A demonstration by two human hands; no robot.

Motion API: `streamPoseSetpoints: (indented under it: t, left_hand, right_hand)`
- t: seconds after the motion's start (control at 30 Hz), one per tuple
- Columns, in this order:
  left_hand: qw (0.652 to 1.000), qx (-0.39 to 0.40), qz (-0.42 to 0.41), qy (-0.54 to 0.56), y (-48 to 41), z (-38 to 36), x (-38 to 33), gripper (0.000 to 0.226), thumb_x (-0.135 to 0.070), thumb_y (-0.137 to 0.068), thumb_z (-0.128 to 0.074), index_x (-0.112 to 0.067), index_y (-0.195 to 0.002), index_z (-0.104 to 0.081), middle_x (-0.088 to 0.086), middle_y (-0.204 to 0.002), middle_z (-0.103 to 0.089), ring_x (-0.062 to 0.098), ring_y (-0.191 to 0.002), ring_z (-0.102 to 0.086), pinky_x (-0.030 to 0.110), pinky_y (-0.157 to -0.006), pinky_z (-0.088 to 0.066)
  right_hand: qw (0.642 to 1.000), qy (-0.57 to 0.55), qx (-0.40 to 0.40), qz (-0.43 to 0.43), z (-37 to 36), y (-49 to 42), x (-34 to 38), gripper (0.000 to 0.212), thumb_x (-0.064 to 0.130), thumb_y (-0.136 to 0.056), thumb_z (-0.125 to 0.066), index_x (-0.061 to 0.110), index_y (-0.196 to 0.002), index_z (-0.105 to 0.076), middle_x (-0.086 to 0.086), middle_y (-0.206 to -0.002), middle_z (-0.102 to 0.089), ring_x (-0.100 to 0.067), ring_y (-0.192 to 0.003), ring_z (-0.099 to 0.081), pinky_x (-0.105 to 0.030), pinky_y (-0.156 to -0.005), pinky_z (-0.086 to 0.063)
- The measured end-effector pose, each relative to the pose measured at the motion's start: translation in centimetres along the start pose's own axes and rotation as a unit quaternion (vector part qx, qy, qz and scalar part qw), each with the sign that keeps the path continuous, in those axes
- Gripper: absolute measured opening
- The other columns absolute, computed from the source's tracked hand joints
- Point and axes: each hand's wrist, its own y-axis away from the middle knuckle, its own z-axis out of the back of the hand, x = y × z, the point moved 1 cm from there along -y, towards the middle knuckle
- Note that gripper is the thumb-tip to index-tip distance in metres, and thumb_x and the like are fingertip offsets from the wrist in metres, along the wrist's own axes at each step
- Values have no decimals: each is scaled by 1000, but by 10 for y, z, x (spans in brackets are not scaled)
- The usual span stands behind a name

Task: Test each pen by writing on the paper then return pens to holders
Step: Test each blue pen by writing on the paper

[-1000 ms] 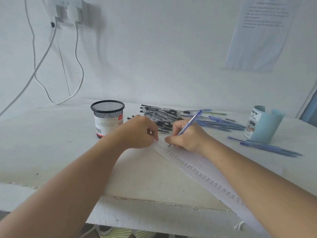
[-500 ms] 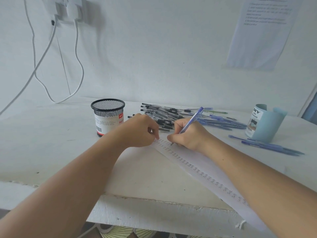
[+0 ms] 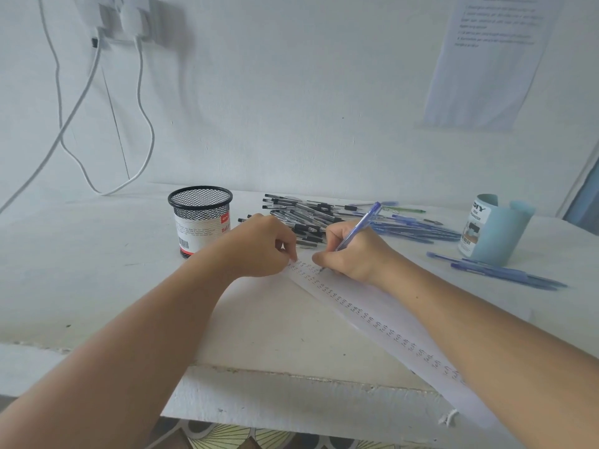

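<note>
A white wall (image 3: 291,108) backs your white worktop (image 3: 97,286). A long white paper strip (image 3: 382,332), lined with rows of marks, runs slantwise from the near edge up to your hands. Behind them a heap of black-capped pens (image 3: 301,212) and a spread of blue pens (image 3: 418,230) lie between a black mesh holder (image 3: 201,218) and a pale blue holder (image 3: 492,231). Your left hand (image 3: 262,247), fingers curled, pinches the strip's far end. Your right hand (image 3: 353,251) grips a blue pen (image 3: 359,226), its tip on the paper.

On table (image 3: 97,286), left holder (image 3: 200,218) beside pen pile (image 3: 301,218), paper (image 3: 382,322) before pile, right holder (image 3: 496,231) behind loose pens (image 3: 496,273)
</note>
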Motion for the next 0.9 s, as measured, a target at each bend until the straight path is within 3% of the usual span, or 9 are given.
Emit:
streamPoseSetpoints:
  t: [0.2, 0.47, 0.63, 0.7, 0.8, 0.9]
  left_hand:
    - [1000, -4, -5, 1, 0, -1, 2, 33, -8, -79, -57, -32, -76, -79, -11, -60, -52, 9, -63, -50, 21, -57, -38]
    - [1000, 0, -1, 2, -1, -1, 0, 34, -7, -80, -57, -34, -74, -78, -11, -62, -53, 10, -64, -50, 21, -57, -38]
    - [1000, -7, 16, -13, -2, -3, -2, 29, -10, -80, -58, -29, -75, -79, -10, -65, -57, 11, -66, -54, 24, -60, -46]
    - [999, -14, 23, -24, -1, -3, -4, 28, -11, -80, -57, -28, -76, -79, -13, -66, -59, 8, -68, -56, 23, -60, -47]
    - [999, -14, 22, -26, -1, -4, -6, 28, -10, -80, -56, -24, -76, -80, -14, -65, -58, 6, -68, -54, 23, -60, -44]
    - [999, -11, 23, -21, 1, -2, -7, 28, -9, -79, -56, -24, -75, -80, -14, -63, -57, 10, -72, -56, 26, -64, -50]
  right_hand:
    - [1000, -5, -4, -8, 0, 0, 0, 41, 13, -78, -79, 21, -55, -46, 15, -47, -43, -6, -49, -39, -19, -47, -32]
    - [1000, -11, -7, -20, 1, 0, -2, 40, 9, -78, -74, 20, -55, -43, 2, -56, -46, -9, -51, -38, -23, -49, -31]
    - [962, -263, -63, -46, 24, 1, 11, 18, 6, -63, -54, 17, -52, -44, -13, -60, -47, -18, -50, -34, -24, -47, -25]
    - [948, -286, -125, -53, 37, 1, 17, 16, 0, -65, -45, 16, -63, -48, -15, -73, -53, -20, -50, -39, -26, -47, -31]
    - [949, -234, -197, -80, 52, 7, 19, 30, -9, -80, -37, 17, -92, -47, -11, -84, -54, -19, -47, -40, -24, -43, -32]
    - [935, -286, -178, -108, 70, 15, 15, 32, -7, -85, -47, 15, -106, -56, -15, -88, -51, -16, -46, -36, -22, -43, -24]
